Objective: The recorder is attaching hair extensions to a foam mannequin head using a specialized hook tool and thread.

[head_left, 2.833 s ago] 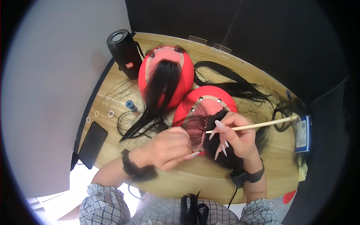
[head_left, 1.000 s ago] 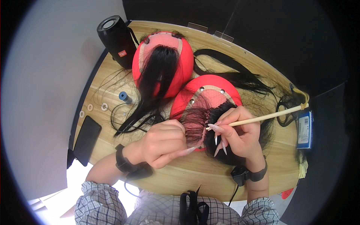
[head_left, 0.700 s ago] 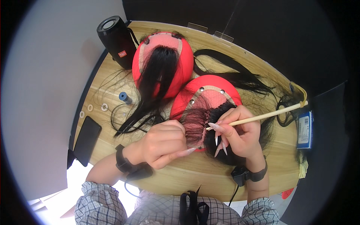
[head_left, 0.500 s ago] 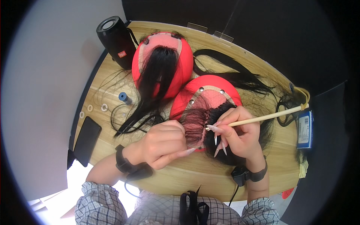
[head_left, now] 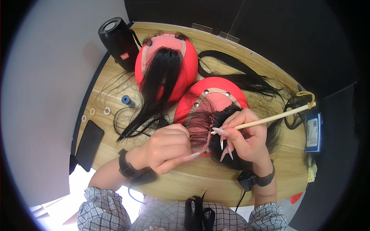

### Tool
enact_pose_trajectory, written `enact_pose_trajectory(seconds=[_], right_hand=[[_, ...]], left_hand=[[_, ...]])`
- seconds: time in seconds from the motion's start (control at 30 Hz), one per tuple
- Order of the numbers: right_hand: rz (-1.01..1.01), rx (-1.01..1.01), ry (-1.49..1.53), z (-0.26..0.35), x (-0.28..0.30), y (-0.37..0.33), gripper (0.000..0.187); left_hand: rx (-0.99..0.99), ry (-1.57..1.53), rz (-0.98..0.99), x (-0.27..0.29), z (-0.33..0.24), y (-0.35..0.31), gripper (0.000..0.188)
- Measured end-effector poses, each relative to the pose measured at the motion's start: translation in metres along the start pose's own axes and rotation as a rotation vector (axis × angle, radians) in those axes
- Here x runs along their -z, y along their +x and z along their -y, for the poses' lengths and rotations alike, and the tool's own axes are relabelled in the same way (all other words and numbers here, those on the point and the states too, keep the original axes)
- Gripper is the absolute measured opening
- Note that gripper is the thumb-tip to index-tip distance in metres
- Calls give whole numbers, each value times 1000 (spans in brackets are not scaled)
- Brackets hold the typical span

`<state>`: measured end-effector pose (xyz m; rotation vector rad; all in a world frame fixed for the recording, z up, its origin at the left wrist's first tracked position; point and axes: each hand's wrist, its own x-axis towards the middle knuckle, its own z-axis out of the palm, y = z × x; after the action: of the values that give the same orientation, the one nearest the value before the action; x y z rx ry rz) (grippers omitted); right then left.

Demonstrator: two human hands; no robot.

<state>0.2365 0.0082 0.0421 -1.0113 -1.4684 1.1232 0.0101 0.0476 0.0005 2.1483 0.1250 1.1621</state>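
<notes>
In front of me is a red wig head point(head_left: 216, 84) with a pink mesh wig cap point(head_left: 221, 101), pinned with round-headed pins. Dark hair point(head_left: 235, 156) hangs from the cap's right part, and a fan of thin strands point(head_left: 200, 127) stretches left across the mesh. My right hand point(head_left: 246, 134) pinches a pale ventilating needle handle point(head_left: 281, 116), its tip at the line where the hair meets the mesh. Closed like a fist, my left hand point(head_left: 169, 148) grips the ends of the strands at the cap's left edge; the fingertips are mostly hidden.
Behind stands a second red wig head point(head_left: 189, 65) with long black hair. A black speaker point(head_left: 119, 44), blue spool point(head_left: 128, 101), white rings point(head_left: 107, 110) and phone point(head_left: 89, 144) lie left. Loose hair point(head_left: 235, 69) lies behind; a blue-white box point(head_left: 313, 133) stands right, near the dark partition.
The rear end of the needle handle has tipped slightly away from me, while its tip stays at the hair line. Both hands keep nearly the same place.
</notes>
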Motion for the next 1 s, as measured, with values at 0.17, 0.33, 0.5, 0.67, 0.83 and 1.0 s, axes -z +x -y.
enact_pose_trajectory(seconds=[0.17,0.33,0.5,0.67,0.83,1.0], right_hand=[[0,-8,21,0,0,0,7],[4,-107,86,6,0,1,8],[-16,-147,143,9,-2,1,8],[33,-75,87,5,-3,2,8],[44,-39,62,5,1,0,8],[50,-29,54,4,0,1,9]], left_hand=[[-1,0,-6,0,-1,0,8],[-2,17,20,1,-1,2,8],[-6,37,35,0,-3,3,9],[-6,58,32,1,-2,0,10],[-7,57,44,-1,-2,3,9],[-10,65,39,0,-2,1,9]])
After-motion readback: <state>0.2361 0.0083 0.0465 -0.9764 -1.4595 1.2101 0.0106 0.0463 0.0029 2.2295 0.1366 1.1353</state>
